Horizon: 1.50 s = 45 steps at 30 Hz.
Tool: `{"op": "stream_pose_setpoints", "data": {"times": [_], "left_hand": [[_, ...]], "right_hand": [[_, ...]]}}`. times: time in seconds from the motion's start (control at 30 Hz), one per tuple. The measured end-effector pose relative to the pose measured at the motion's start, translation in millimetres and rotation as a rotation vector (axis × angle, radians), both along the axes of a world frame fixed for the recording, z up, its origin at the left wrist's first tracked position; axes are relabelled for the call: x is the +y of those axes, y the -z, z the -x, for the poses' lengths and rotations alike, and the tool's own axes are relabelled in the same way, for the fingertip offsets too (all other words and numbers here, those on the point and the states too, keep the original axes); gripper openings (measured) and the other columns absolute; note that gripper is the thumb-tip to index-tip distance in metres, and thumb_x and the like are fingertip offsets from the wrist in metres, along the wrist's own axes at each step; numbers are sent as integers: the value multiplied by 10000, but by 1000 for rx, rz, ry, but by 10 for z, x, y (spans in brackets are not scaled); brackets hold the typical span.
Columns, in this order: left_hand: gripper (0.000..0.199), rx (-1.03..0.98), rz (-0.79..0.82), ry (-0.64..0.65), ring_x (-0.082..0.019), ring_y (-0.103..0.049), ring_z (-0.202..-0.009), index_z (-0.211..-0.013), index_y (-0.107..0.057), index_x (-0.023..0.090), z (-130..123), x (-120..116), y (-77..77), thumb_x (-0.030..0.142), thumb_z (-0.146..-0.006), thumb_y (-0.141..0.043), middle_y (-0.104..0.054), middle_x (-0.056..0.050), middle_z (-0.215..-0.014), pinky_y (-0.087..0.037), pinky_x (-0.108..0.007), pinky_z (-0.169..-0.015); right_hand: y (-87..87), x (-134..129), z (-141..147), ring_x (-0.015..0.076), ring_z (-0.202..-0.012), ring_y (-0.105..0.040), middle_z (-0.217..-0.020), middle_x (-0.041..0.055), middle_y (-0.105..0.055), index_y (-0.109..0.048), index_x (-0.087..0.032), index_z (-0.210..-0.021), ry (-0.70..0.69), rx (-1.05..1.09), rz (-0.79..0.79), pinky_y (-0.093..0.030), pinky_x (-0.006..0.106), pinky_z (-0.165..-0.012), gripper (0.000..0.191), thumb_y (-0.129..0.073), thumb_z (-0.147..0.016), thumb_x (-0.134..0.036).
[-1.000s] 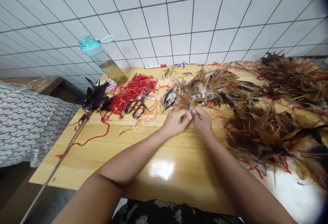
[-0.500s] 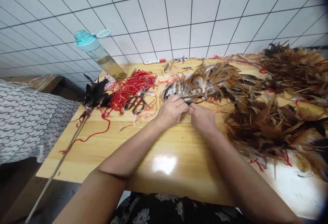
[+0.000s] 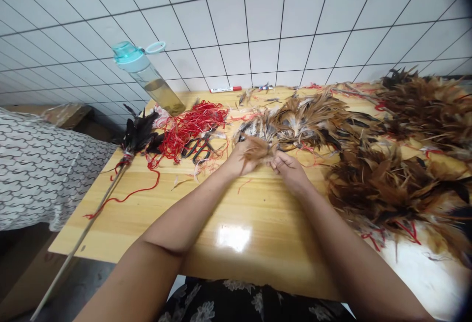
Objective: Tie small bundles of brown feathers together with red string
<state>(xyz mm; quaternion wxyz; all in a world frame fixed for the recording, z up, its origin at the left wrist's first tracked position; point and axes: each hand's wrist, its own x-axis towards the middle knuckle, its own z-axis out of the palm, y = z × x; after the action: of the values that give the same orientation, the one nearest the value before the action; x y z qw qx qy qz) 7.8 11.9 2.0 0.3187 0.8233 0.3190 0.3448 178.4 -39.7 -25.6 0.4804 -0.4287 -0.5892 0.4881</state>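
Observation:
A small bunch of brown feathers lies across my left hand, whose fingers are closed around it and partly hidden by it. At the pale quill ends, my right hand pinches the same bunch between thumb and fingers. Just beyond both hands spreads a pile of loose brown and grey feathers on the wooden table. Left of them are a tangle of red string and black-handled scissors.
At the left, a stick tipped with black feathers juts past the table edge. A water bottle stands near the tiled wall, with a red-capped marker to its right. Feather bundles tied with red string cover the right side.
The brown feather bunch now shows on top of my left hand. My right hand has turned and its fingertips show at the quills. A bit of red string appears on the table below my hands.

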Motion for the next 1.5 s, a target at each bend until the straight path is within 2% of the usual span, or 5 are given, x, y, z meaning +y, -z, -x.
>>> {"op": "stream_pose_setpoints", "data": {"times": [0.37,0.73,0.97,1.33,1.5], "left_hand": [[168,82,-461,-185,-185,-590,-870,-813,-592,167,-172,-227,-31,189,-894,-447,-660,-73,-846,-473,-360,-829],[149,78,-422,-53,-174,-533,-851,-848,-577,164,-144,-192,-26,227,-922,-465,-626,-83,-866,-439,-336,-807],[130,-59,-248,34,-169,-580,-934,-802,-576,170,-149,-186,-64,250,-892,-527,-641,-88,-917,-461,-351,-870],[304,-468,452,49,-93,-596,-733,-792,-464,162,-234,-178,50,424,-834,-614,-619,-68,-963,-499,-223,-609],[318,-437,445,56,-55,-551,-628,-818,-450,171,-228,-193,25,458,-855,-582,-608,-43,-943,-503,-220,-612]], "right_hand": [[-117,-58,97,90,-588,-410,-672,-29,-515,-471,-207,-643,81,641,427,-340,215,-544,257,-714,-672,-285],[-112,-32,18,78,-581,-430,-666,-46,-472,-455,-196,-665,-35,791,592,-360,192,-521,236,-690,-674,-172],[-91,-23,39,101,-607,-460,-658,-38,-475,-459,-207,-676,-37,768,546,-371,216,-538,209,-664,-713,-219],[-132,-49,77,120,-678,-516,-764,-17,-572,-554,-218,-782,-51,780,608,-358,230,-548,120,-658,-726,-234],[-122,-61,72,100,-587,-455,-704,-28,-543,-570,-210,-783,-76,801,627,-357,234,-536,124,-678,-730,-244]]}}
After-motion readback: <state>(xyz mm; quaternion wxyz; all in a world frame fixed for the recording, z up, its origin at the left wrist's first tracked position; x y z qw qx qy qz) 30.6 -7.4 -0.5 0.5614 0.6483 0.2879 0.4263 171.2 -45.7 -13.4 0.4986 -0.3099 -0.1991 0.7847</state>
